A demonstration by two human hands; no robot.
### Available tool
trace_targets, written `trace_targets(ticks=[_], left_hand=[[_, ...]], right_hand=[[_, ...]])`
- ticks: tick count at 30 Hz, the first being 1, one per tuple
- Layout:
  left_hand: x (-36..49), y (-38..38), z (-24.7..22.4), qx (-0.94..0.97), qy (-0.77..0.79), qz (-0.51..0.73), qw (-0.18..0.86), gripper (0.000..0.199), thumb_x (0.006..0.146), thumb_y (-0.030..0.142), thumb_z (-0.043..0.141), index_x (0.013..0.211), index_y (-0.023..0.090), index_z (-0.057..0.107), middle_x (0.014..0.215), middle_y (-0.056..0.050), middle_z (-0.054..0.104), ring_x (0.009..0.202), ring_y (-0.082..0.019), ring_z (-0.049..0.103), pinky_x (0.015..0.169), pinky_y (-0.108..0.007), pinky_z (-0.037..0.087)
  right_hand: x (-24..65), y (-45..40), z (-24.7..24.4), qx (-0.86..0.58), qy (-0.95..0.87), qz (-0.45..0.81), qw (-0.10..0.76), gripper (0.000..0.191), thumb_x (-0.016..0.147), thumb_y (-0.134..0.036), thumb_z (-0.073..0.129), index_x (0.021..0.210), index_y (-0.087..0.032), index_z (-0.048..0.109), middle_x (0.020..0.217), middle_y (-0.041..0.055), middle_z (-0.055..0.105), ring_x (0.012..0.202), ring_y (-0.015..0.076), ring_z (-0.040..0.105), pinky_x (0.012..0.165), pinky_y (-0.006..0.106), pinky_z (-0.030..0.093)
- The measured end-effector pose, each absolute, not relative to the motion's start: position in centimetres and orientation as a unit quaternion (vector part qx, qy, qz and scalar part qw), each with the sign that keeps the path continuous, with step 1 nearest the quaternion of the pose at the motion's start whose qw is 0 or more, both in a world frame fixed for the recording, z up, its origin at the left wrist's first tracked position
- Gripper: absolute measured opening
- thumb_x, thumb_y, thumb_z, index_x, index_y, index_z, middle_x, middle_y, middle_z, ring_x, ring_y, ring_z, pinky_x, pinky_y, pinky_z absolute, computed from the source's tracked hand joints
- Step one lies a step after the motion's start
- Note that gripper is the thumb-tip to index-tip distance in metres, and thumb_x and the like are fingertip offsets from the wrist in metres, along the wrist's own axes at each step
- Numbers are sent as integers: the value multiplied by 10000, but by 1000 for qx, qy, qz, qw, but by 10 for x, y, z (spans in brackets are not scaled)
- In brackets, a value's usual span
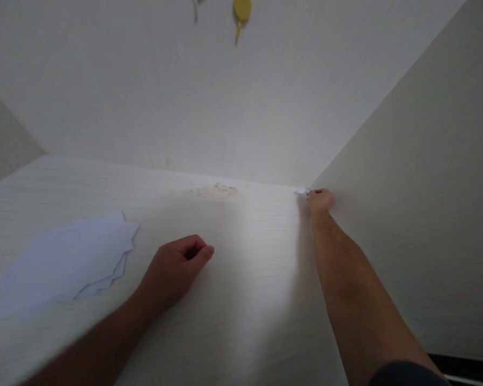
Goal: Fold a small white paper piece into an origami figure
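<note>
My right hand (321,199) reaches to the far right corner of the white wood-grain surface (241,300). Its fingers are pinched on a small white piece of crumpled paper or tissue (302,191), which lies against the surface near the back edge. My left hand (181,268) hovers nearer to me, left of the middle, its fingers curled and the thumb against them; I see nothing in it. Beyond it, close to the back panel, lies a small patch of pale brown crumbs (225,188).
Several overlapping white paper sheets (76,257) lie on the left. A pale back panel (185,102) rises behind, with a yellow hook (242,9) near the top and a pale one (196,9) beside it. A side panel (426,177) closes the right.
</note>
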State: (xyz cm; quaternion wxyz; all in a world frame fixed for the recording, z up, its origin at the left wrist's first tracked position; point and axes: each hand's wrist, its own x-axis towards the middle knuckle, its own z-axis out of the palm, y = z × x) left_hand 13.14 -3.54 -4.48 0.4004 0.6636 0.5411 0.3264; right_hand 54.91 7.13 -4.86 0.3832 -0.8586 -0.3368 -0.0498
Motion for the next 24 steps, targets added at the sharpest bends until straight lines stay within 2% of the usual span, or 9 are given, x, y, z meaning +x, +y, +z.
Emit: trace_targets(ticks=[3,7,10,18,24], left_hand=[[131,-35,-46,658,550,320,402,284,747,410,609,550,208,569,495,19,493,488,-137,432,489,-250,317],[132,-34,-46,658,555,314,401,290,750,421,604,555,209,574,500,17,494,491,-138,437,490,-250,323],[132,-34,-47,655,558,310,403,294,754,430,603,565,206,573,507,19,494,494,-134,434,491,-247,326],[132,-36,-41,668,569,272,395,323,784,460,560,593,200,558,534,29,486,528,-127,442,516,-237,346],[131,-35,-42,668,576,258,394,335,791,487,547,616,201,566,545,33,496,532,-125,449,517,-235,354]], right_hand=[[555,77,-54,-871,-305,-81,377,60,746,-179,573,714,-167,621,695,82,644,761,202,610,730,326,446],[560,83,-60,-876,-292,-94,371,108,764,-179,562,676,-165,623,707,100,644,768,195,610,705,320,428],[561,88,-62,-880,-287,-99,364,106,773,-180,558,725,-154,648,748,115,658,779,213,627,708,328,444],[560,96,-66,-888,-302,-105,331,183,803,-199,557,895,-125,697,908,160,701,913,269,657,829,364,491],[562,100,-70,-888,-307,-114,322,189,806,-203,552,896,-132,703,922,157,707,893,262,661,816,350,494]])
